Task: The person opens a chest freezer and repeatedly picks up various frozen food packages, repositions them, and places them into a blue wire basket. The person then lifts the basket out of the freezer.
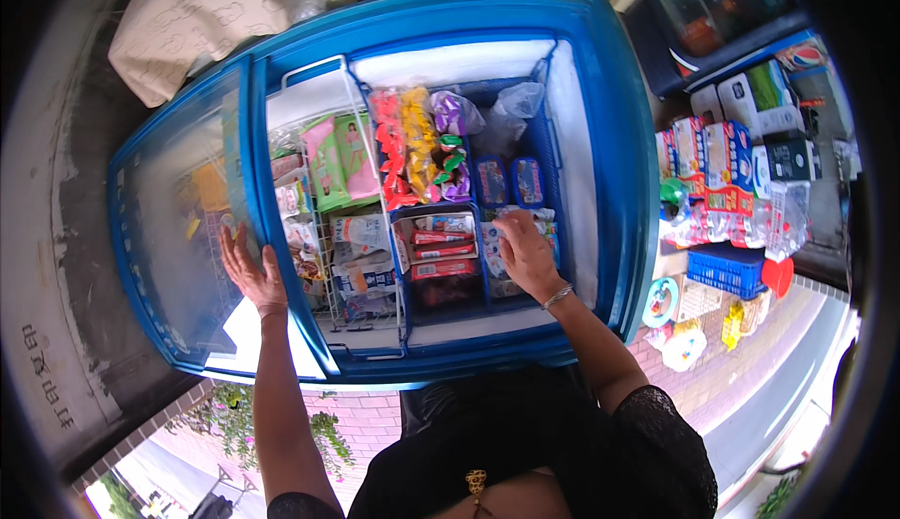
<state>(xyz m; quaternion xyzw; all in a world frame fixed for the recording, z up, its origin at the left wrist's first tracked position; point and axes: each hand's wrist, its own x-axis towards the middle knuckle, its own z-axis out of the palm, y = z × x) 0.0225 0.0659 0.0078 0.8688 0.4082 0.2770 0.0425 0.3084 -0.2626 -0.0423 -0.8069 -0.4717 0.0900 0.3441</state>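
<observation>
A blue chest freezer lies before me, its right part uncovered. My left hand rests with fingers spread on the frosted glass sliding lid, beside its blue frame. Over the right-hand compartments hovers my right hand, fingers slightly bent, above packaged frozen goods; I see nothing held in it. Two blue lidded tubs lie just beyond it. To its left, a box holds red-wrapped packs. Farther back are red packets, yellow packets and purple packets. Green and pink packages lie in a wire basket.
A white wire divider stands inside the freezer. To the right are stacked cartons, plastic bottles and a blue crate. A beige cloth covers something behind the lid. Plants grow below left.
</observation>
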